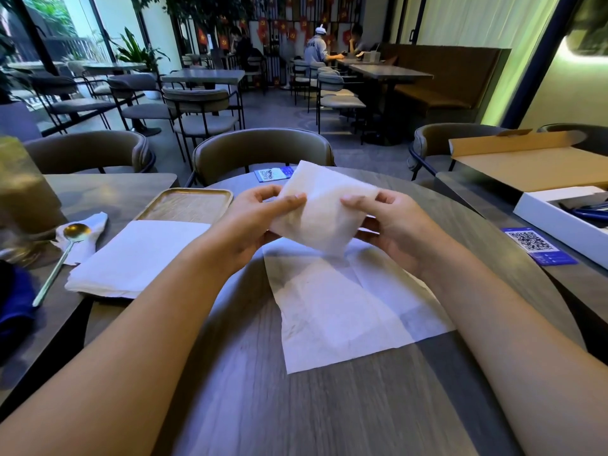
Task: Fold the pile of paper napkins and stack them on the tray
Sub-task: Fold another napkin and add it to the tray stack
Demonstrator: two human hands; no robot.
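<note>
A folded white paper napkin (324, 205) hangs in the air above the round table, tilted like a diamond. My left hand (260, 218) pinches its left edge, thumb on top. My right hand (391, 225) pinches its right edge. Under them an unfolded napkin (348, 304) lies flat on the table. A pile of white napkins (131, 258) sits to the left on the neighbouring table. Just behind the pile stands a wooden tray (189, 205) with nothing on it.
A gold spoon (62, 255) lies on a crumpled napkin left of the pile, beside a tall drink glass (23, 192). Blue QR cards (539, 246) lie at right and at the far edge. An open cardboard box (533, 162) and a white box (566, 218) stand right.
</note>
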